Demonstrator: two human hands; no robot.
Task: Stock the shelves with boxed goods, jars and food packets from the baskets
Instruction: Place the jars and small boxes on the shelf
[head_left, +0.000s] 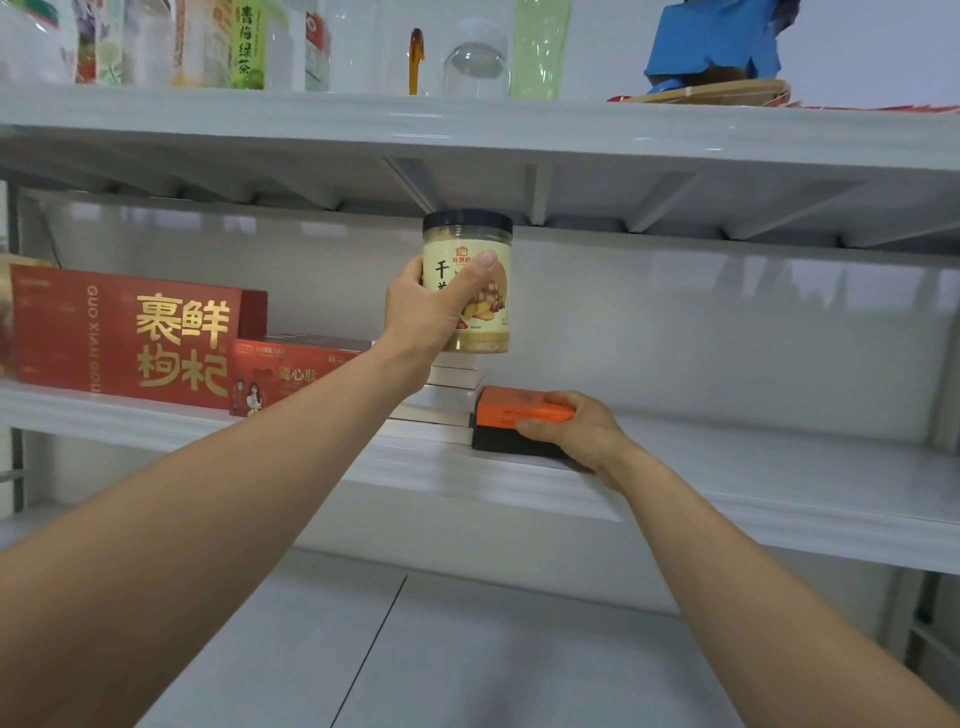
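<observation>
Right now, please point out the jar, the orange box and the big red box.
jar (498, 283): head view, yellow label.
orange box (509, 402): head view, top face.
big red box (124, 332): head view, front face.

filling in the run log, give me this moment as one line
left hand: holds jar upright, off the shelf | right hand: grips orange box on shelf | stocked: red boxes at left

The left hand (431, 312) covers half the label of the jar (467, 280) (its small print is unreadable). The left wrist hides much of the white boxes (452, 395). The right hand (576, 431) masks the right end of the orange box (514, 409). The top edge crops the blurred bottles (249, 47).
</observation>
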